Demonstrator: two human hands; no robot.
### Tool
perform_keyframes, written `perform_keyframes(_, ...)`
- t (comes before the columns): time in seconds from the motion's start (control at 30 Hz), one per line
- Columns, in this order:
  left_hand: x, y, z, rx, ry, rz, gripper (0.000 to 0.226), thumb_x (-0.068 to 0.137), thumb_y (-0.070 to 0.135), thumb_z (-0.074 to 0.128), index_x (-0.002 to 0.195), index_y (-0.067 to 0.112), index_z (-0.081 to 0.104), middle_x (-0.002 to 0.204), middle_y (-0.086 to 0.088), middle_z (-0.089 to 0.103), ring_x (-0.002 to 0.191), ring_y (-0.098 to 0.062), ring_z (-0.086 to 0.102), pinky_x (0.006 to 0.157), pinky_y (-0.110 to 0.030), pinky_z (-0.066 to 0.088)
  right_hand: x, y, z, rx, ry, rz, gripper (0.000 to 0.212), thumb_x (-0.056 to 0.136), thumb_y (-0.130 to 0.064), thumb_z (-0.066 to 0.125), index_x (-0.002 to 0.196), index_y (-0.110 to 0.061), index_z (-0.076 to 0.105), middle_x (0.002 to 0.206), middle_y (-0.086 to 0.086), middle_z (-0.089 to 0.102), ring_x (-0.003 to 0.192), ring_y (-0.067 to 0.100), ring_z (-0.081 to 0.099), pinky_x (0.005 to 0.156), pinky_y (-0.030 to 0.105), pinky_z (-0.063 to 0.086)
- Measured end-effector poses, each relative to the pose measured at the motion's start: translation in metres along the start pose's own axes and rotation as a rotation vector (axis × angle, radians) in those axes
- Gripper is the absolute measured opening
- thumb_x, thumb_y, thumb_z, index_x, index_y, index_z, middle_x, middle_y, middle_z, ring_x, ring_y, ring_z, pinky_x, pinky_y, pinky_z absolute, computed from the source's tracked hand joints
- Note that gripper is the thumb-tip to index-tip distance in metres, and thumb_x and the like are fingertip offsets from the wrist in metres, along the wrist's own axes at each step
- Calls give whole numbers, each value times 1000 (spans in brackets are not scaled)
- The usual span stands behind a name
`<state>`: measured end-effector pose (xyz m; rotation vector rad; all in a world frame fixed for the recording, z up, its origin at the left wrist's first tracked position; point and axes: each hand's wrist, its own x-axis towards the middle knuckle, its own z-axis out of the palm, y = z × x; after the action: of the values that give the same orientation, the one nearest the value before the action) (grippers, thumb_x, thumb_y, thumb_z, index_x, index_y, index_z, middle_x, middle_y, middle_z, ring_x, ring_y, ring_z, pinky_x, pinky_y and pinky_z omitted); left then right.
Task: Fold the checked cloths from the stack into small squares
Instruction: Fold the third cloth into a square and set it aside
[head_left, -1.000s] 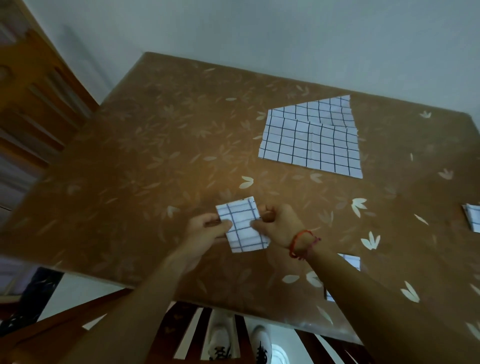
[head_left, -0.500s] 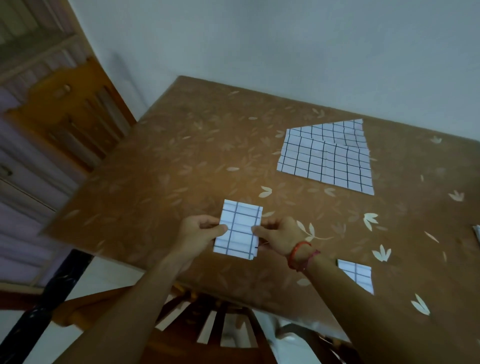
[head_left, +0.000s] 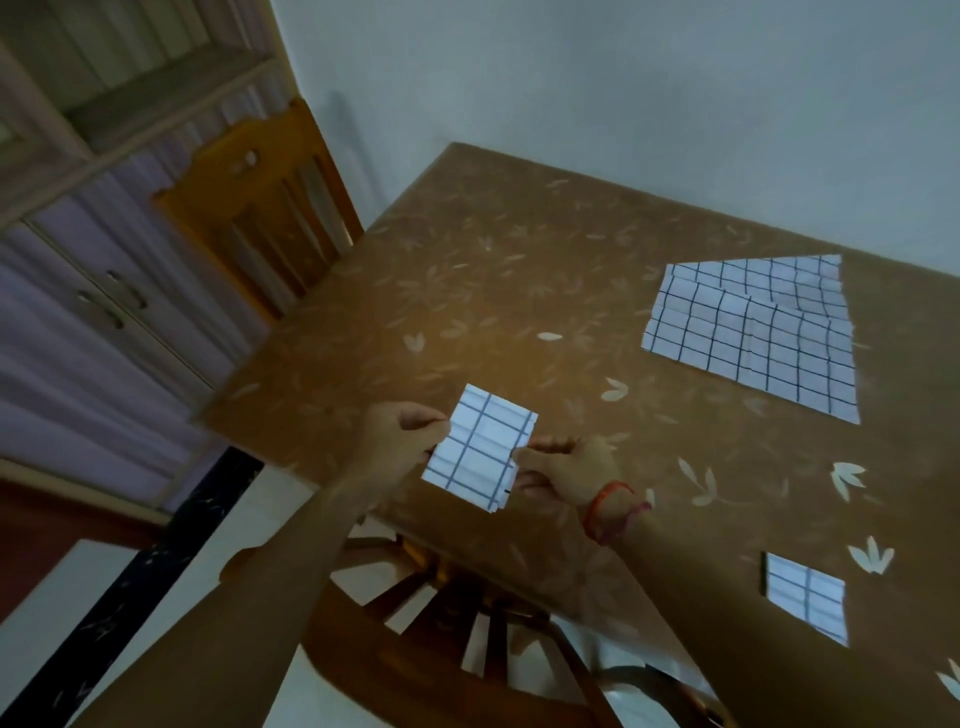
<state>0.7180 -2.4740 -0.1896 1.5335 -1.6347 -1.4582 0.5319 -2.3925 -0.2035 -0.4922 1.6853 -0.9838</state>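
A white cloth with dark checks, folded into a small square (head_left: 480, 448), hangs just above the near left part of the brown table (head_left: 519, 291). My left hand (head_left: 400, 441) pinches its left edge and my right hand (head_left: 563, 470), with a red string at the wrist, pinches its right edge. The stack of larger checked cloths (head_left: 753, 332) lies flat at the far right of the table. Another small folded square (head_left: 805, 595) lies near the table's front edge, partly behind my right forearm.
A wooden chair (head_left: 260, 218) stands at the table's left side, with a cupboard (head_left: 88, 270) behind it. A second chair (head_left: 457, 639) sits under the table's near edge below my arms. A pale wall runs behind the table.
My view has swung left and down, so the table and stack appear shifted right. Both hands have kept their pinch on the small folded cloth, which is now tilted more to the right.
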Motion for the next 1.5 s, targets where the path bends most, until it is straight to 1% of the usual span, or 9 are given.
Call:
perform_keyframes(0.1,10,-9,-18,32,24,-4,5,85,9,69,89,10,72,84,0,72,71,-3,67,52,-10,48,7,-2,21,-3,-21,-1,19,81,-2,72,93,12,66,46,2,65,40,9,62,42,20,51)
perform_keyframes(0.23,31,-26,-37,117,49,27,7,84,7,71,91,7,72,86,-4,71,78,-12,66,54,-11,50,24,-1,49,15,-14,16,15,78,-1,74,89,5,66,49,4,66,42,9,62,44,21,52)
perform_keyframes(0.37,55,-45,-52,186,54,32,9,82,10,73,90,8,72,85,-5,72,79,-18,68,64,-25,56,45,2,74,52,-39,96,11,78,0,75,85,3,68,61,13,67,45,14,64,46,27,56)
perform_keyframes(0.5,75,-61,-58,214,43,25,7,83,10,72,89,8,73,84,-6,72,77,-17,67,58,-15,52,67,8,92,93,-49,155,13,79,2,72,71,-2,63,54,8,65,43,14,62,43,26,54)
perform_keyframes(0.6,93,-73,-58,231,64,17,6,81,12,74,86,11,74,82,-6,71,78,-20,67,67,-27,56,85,11,102,75,-46,170,9,79,1,72,81,1,63,69,15,67,53,19,66,51,30,58)
perform_keyframes(0.77,118,-93,-59,219,90,-4,9,76,11,77,76,18,72,76,-3,70,72,-20,67,70,-42,59,114,15,115,61,-36,220,14,80,2,71,75,-4,59,74,15,66,60,21,64,58,33,57)
perform_keyframes(0.93,135,-104,-56,242,74,16,9,75,10,78,74,17,72,69,-2,69,68,-19,66,68,-40,58,132,22,118,56,-20,258,15,79,0,73,86,1,60,72,16,66,54,19,65,47,28,55)
perform_keyframes(1.13,144,-113,-52,311,40,63,12,77,10,76,74,21,72,67,10,65,65,-5,61,62,-25,49,141,30,121,60,1,268,26,77,0,75,98,4,61,76,19,69,53,20,68,47,27,55)
perform_keyframes(1.5,148,-124,-46,374,56,111,15,79,14,75,77,28,69,75,12,66,72,-5,61,66,-20,50,143,31,122,-37,69,198,13,77,-1,75,78,-4,62,75,17,70,60,23,70,52,30,59)
